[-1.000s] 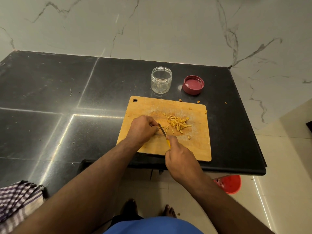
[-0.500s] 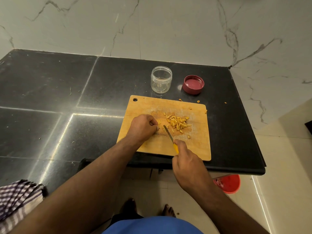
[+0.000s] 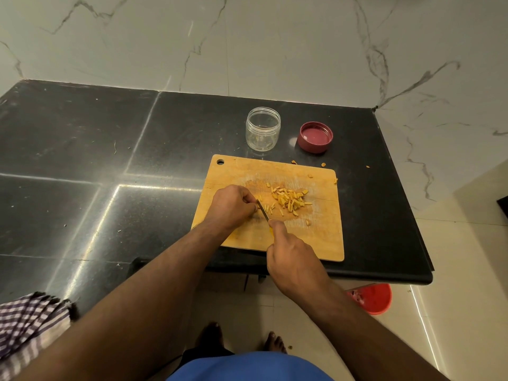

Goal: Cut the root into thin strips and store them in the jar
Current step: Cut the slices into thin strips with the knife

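Two hands over board (image 3: 324, 243) at desk (image 3: 82, 160) front edge, left hand (image 3: 233, 206) curled, grip unclear, right hand (image 3: 291, 259) gripping knife (image 3: 263, 210), jar (image 3: 263, 129) behind.

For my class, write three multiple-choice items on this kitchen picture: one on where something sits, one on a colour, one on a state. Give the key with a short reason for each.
1. Where does the lid lie?
A. On the jar
B. On the counter, right of the jar
C. On the cutting board

2. What colour is the knife handle showing at the right hand?
A. Yellow
B. Black
C. White

3. What state is the jar in?
A. Closed and full
B. Tipped on its side
C. Upright, open, nearly empty

Key: B, the lid rests upturned on the dark counter beside the jar. A, a yellow bit shows just below the blade. C, the jar stands open while the cut strips lie piled on the cutting board, by the left hand.
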Motion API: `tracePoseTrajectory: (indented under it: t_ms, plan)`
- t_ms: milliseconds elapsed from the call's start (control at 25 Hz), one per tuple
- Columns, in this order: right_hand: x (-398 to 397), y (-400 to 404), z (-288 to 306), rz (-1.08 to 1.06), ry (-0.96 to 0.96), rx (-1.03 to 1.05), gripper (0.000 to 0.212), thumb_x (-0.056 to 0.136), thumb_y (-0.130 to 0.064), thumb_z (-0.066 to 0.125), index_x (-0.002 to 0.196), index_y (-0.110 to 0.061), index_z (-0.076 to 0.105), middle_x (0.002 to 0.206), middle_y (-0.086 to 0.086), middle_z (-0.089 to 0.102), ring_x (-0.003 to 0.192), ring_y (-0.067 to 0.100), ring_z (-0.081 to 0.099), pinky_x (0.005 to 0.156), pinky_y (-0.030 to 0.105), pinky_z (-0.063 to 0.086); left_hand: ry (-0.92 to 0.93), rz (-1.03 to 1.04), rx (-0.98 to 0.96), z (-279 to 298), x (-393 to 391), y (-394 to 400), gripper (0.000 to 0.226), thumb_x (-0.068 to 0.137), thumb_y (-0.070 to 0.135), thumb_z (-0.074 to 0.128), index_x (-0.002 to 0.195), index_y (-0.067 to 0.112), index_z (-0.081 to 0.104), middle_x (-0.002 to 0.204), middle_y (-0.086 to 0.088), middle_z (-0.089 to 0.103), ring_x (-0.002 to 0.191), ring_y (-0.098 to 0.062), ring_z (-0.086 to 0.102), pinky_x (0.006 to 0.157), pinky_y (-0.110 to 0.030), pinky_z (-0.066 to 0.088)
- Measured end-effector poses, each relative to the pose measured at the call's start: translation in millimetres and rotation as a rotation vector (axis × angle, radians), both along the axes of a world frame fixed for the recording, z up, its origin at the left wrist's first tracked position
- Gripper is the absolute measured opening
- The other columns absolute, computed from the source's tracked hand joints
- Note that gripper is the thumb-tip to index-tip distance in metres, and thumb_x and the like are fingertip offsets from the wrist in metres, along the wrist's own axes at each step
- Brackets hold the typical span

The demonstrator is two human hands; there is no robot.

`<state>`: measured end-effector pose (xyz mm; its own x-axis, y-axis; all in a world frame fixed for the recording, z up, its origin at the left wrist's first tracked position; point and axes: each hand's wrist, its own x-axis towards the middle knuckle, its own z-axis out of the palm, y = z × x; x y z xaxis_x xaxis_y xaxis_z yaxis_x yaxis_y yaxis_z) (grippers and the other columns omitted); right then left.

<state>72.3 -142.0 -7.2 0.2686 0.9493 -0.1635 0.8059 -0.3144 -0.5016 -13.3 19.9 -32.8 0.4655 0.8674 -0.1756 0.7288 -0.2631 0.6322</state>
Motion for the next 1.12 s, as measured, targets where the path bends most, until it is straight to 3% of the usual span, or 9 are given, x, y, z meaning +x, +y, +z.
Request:
tracePoseTrajectory:
  t_ms: [200, 440, 920, 1120]
  plan:
    - [-1.4, -17.1, 0.1, -0.01, -0.006, -0.009, 0.04, 0.101, -0.023, 0.035, 0.141, -0.024, 0.027, 0.088, 0.0, 0.06, 0.072, 0.018, 0.058, 0.062, 0.035, 0.048, 0.003, 0.01, 0.008, 0.8, 0.6, -1.7, 0.008, 0.091, 0.02, 0.07, 0.093, 0.018, 0.077, 0.084, 0.009, 0.066, 0.073, -0.006, 0.057, 0.054, -0.016, 0.037]
    - [4.0, -28.8, 4.4, -0.058, 0.015, 0.069, 0.044, 0.102, -0.023, 0.036, 0.145, -0.025, 0.029, 0.088, -0.004, 0.058, 0.072, 0.01, 0.055, 0.058, 0.023, 0.034, 0.003, -0.007, -0.031, 0.9, -2.1, 0.9, 0.007, 0.09, 0.021, 0.071, 0.094, 0.019, 0.076, 0.09, 0.005, 0.071, 0.081, -0.008, 0.062, 0.06, -0.019, 0.045]
    - [-3.8, -5.3, -1.8, -0.002, -0.006, 0.023, 0.041, 0.102, -0.024, 0.034, 0.143, -0.023, 0.029, 0.091, 0.001, 0.06, 0.073, 0.018, 0.058, 0.061, 0.035, 0.047, 0.008, 0.005, -0.017, 4.1, -0.6, -1.8, 0.006, 0.09, 0.019, 0.07, 0.091, 0.02, 0.076, 0.087, 0.007, 0.07, 0.072, -0.006, 0.058, 0.053, -0.017, 0.036]
    - [-5.4, -22.4, 0.9, -0.028, 0.03, 0.007, 0.041, 0.101, -0.026, 0.035, 0.142, -0.025, 0.029, 0.09, -0.003, 0.06, 0.075, 0.014, 0.058, 0.063, 0.032, 0.046, 0.008, 0.017, -0.014, 2.4, 0.0, -3.8, 0.005, 0.091, 0.02, 0.069, 0.091, 0.02, 0.074, 0.086, 0.008, 0.068, 0.073, -0.007, 0.057, 0.053, -0.015, 0.036]
